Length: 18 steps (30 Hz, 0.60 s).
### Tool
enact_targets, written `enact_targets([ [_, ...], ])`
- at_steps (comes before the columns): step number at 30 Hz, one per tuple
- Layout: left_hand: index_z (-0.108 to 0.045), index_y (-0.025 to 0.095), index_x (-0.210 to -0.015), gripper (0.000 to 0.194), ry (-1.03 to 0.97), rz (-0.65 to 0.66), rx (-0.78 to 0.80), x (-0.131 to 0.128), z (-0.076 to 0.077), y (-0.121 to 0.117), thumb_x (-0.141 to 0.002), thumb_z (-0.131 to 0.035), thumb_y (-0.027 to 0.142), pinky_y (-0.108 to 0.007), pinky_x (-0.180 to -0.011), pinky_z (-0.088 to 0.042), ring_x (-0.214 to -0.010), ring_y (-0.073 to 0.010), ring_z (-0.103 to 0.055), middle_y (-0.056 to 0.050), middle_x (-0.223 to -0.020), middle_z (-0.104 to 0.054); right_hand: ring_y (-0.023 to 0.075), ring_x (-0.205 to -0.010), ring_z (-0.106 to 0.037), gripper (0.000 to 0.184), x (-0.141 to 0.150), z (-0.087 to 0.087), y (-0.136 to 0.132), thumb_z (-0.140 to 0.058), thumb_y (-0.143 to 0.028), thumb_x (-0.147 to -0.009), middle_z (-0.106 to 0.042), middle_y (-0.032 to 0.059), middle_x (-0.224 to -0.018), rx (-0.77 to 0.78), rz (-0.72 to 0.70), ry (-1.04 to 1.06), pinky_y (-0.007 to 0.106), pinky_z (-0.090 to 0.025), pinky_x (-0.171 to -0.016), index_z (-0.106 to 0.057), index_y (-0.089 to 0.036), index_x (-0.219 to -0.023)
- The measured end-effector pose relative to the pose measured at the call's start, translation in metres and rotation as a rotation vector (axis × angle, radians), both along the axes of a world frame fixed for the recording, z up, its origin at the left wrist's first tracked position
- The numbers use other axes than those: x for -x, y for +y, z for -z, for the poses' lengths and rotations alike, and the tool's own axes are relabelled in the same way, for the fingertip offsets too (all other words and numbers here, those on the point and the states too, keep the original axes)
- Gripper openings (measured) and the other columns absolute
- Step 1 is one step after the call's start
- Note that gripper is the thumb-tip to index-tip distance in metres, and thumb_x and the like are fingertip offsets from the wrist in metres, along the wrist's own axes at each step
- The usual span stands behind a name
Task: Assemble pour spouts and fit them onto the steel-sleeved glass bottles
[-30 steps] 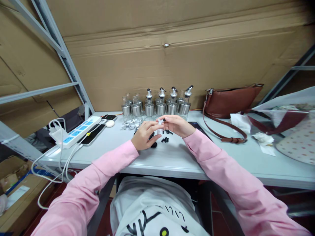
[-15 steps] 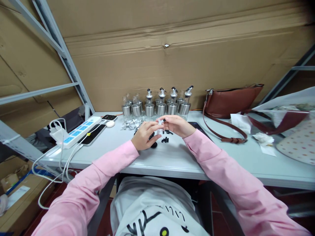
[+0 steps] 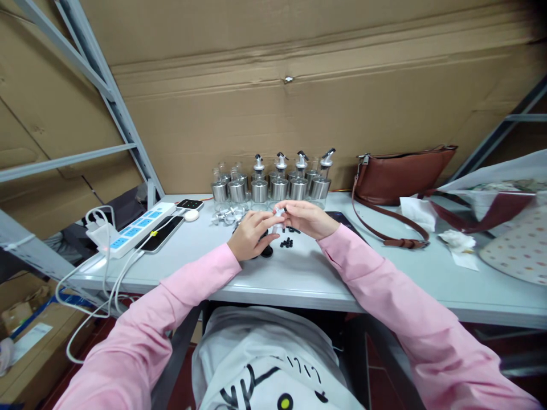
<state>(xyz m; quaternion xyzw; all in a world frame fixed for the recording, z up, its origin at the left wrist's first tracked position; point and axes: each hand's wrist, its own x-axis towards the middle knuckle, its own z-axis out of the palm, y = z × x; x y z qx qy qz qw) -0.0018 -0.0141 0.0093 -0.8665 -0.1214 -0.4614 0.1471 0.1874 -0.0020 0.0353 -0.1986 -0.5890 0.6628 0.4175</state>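
The left hand (image 3: pixel 250 234) and right hand (image 3: pixel 305 218) are barely shifting from a second ago, staying together over the table (image 3: pixel 299 273), so the fiddly fitting is still going on. Both are pinching a small white spout piece (image 3: pixel 278 217) between closed fingertips, just above the surface. Small black caps (image 3: pixel 286 243) are lying just beside the hands, with a black part (image 3: pixel 267 251) under the left palm. Behind, a row of glass bottles (image 3: pixel 273 185) is standing close, crowding any forward reach. A brown bag (image 3: pixel 397 173), tissues (image 3: pixel 459 242), a power strip (image 3: pixel 139 225) and a phone (image 3: pixel 160 233) are sitting well apart
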Motion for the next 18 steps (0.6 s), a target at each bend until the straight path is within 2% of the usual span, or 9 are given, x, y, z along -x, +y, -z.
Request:
enact_targets([
  [7, -0.044, 0.020, -0.121, 0.031, -0.020, 0.008, -0.008, -0.001, 0.001, 0.000, -0.091, -0.046, 0.030, -0.031, -0.079, -0.042, -0.093, -0.0181, -0.056, -0.008, -0.103, -0.060, 0.0105, -0.064, -0.053, 0.026, 0.000, -0.002, -0.002, -0.071, -0.033, -0.070, -0.057, 0.0010, -0.070, 0.012, -0.024, 0.016, 0.024, -0.044, -0.060, -0.066, -0.014, -0.086],
  [11, -0.040, 0.020, -0.119, 0.039, -0.131, 0.025, 0.033, -0.001, 0.002, 0.003, -0.087, -0.055, 0.036, -0.031, -0.076, -0.043, -0.079, -0.0160, -0.057, -0.004, -0.092, -0.062, 0.0101, -0.064, -0.053, 0.026, 0.002, -0.002, -0.002, -0.071, -0.036, -0.070, -0.054, -0.0010, -0.065, 0.008, 0.003, 0.034, 0.024, -0.043, -0.060, -0.066, -0.014, -0.082],
  [13, -0.040, 0.020, -0.118, 0.043, -0.127, 0.024, 0.076, 0.001, 0.001, 0.005, -0.085, -0.057, 0.041, -0.032, -0.077, -0.043, -0.083, -0.0172, -0.057, -0.005, -0.096, -0.061, 0.0096, -0.062, -0.053, 0.028, 0.003, -0.003, -0.002, -0.073, -0.038, -0.068, -0.053, -0.0019, -0.064, -0.007, 0.024, 0.029, 0.023, -0.043, -0.059, -0.066, -0.014, -0.082],
  [16, -0.038, 0.017, -0.120, 0.040, -0.055, 0.022, 0.211, 0.008, -0.004, 0.009, -0.089, -0.045, 0.042, -0.034, -0.082, -0.042, -0.092, -0.0190, -0.055, -0.009, -0.109, -0.058, 0.0091, -0.060, -0.053, 0.032, 0.003, -0.004, -0.002, -0.075, -0.040, -0.064, -0.053, -0.0027, -0.064, -0.004, 0.054, 0.033, 0.024, -0.043, -0.059, -0.067, -0.015, -0.084],
  [18, -0.041, 0.016, -0.118, 0.033, 0.023, -0.047, 0.310, 0.013, -0.007, 0.012, -0.091, -0.038, 0.036, -0.035, -0.084, -0.040, -0.096, -0.0197, -0.053, -0.010, -0.109, -0.057, 0.0092, -0.060, -0.053, 0.034, 0.002, -0.006, -0.002, -0.076, -0.040, -0.063, -0.053, -0.0029, -0.064, 0.005, 0.067, 0.041, 0.024, -0.043, -0.059, -0.067, -0.015, -0.084],
])
